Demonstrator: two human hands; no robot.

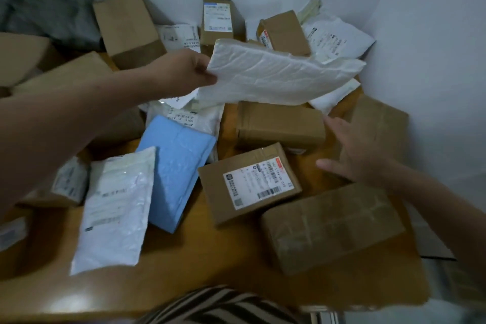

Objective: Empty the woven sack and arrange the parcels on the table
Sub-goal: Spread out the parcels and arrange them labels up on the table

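The left hand (189, 71) pinched a white mailer (276, 73) by one edge above the far pile on the worktop (210, 258); it could sag and slip. The right hand (360, 155), spread, hovered by the near-right box (334, 229), which a nudge might tip off.

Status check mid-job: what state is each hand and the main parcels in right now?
left hand, gripping one end of the white padded mailer.
white padded mailer, held up above the pile.
right hand, open, fingers spread, holding nothing.
labelled brown box, taped shut, lying label up on the table.
blue padded mailer, lying down, no label showing.
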